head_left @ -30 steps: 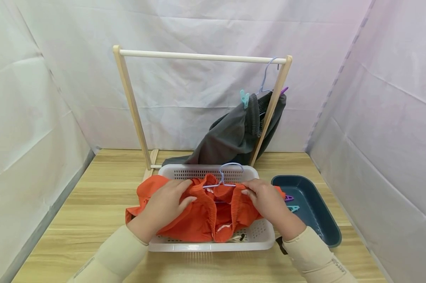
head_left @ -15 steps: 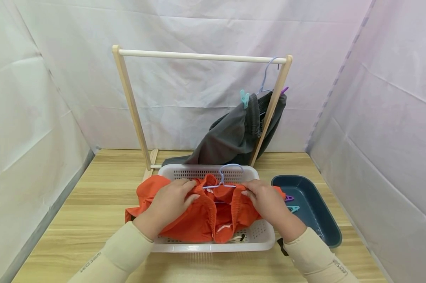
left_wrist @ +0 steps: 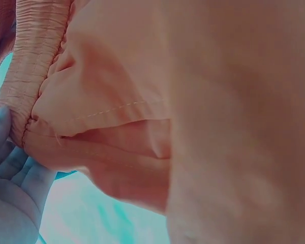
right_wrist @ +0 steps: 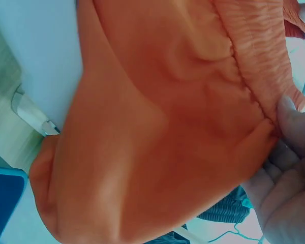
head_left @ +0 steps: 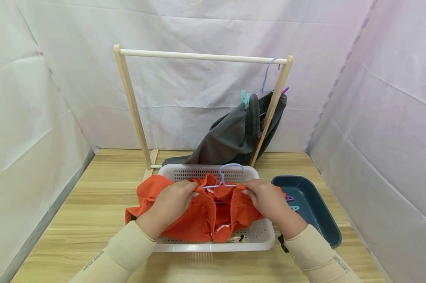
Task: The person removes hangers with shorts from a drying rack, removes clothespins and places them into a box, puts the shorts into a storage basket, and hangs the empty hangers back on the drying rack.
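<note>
White cloth walls [head_left: 177, 31] enclosed a wood-grain bench [head_left: 75, 204] on three sides. Toward the left and back stood one leg of a wooden rack [head_left: 132, 104], its pale rail running across to the right.

In front of it, the left hand [head_left: 174, 200] had slid slightly inward along the waistband over the last second, its thumb drawing in toward the fingers. This seemed to bring the grip close to the hanger's left end, perhaps to steady or adjust the cloth there. The left forearm reached diagonally up from the lower left; the hand pinched the waistband, thumb on the near face and fingers behind.

At centre, the orange garment [head_left: 191, 224] lay over a white basket [head_left: 213, 247], spilling past its left edge. A lavender hanger [head_left: 222, 181] sat at the waist opening, hook upward.

The right hand [head_left: 269, 198], almost unmoved, mirrored the left: its forearm came from the lower right, and thumb and fingers pinched the other side of the waistband.

Behind, a dark grey garment [head_left: 223, 135] hung clipped at the rack's right end. Farthest right, a dark blue tray [head_left: 319, 200] held purple and teal clips [head_left: 295, 208].
</note>
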The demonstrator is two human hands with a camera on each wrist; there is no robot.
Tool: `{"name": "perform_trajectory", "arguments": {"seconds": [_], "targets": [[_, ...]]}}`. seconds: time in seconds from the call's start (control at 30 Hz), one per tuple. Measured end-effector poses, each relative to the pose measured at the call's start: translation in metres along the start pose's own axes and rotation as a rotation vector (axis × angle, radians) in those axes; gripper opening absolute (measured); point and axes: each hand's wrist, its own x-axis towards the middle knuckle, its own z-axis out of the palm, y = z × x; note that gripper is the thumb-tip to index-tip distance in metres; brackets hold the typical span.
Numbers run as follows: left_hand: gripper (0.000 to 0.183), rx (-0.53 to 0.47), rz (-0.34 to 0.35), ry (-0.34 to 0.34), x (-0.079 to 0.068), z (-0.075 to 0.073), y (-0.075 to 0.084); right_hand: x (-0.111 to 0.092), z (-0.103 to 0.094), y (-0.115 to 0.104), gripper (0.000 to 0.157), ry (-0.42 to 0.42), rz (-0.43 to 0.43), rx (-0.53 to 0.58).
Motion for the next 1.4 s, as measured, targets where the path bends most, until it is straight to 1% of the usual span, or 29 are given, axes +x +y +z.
{"name": "perform_trajectory", "arguments": {"seconds": [0.17,0.27,0.4,0.6,0.73,0.93,1.1,1.2,1.3,1.4], "targets": [[0.022,0.016,0.044,0.082,-0.001,0.0,-0.002,-0.002,0.003,0.001,0.014,0.117,-0.024,-0.039],[0.025,0.018,0.049,0.126,-0.002,-0.002,-0.004,-0.004,0.002,0.002,0.016,0.173,-0.025,-0.038],[0.026,0.012,0.04,0.142,-0.002,-0.005,-0.005,-0.006,0.0,0.004,0.019,0.212,-0.032,-0.027],[0.025,0.01,0.012,0.121,-0.001,-0.008,-0.007,-0.009,-0.002,0.008,0.02,0.257,-0.048,-0.035],[0.025,0.013,-0.007,0.118,-0.001,-0.01,-0.01,-0.011,-0.005,0.011,0.02,0.287,-0.042,-0.022],[0.018,-0.002,-0.002,0.161,-0.003,-0.014,-0.017,-0.013,-0.008,0.014,0.019,0.313,-0.021,0.0],[0.02,-0.017,-0.019,0.179,-0.004,-0.018,-0.021,-0.014,-0.009,0.016,0.015,0.311,0.033,0.007],[0.021,-0.023,-0.03,0.183,-0.005,-0.019,-0.024,-0.016,-0.011,0.017,0.015,0.315,0.05,0.014],[0.022,-0.029,-0.016,0.215,-0.005,-0.02,-0.027,-0.017,-0.012,0.018,0.017,0.328,0.05,0.023],[0.025,-0.026,0.003,0.262,-0.005,-0.021,-0.03,-0.018,-0.013,0.018,0.019,0.336,0.06,0.033]]}}
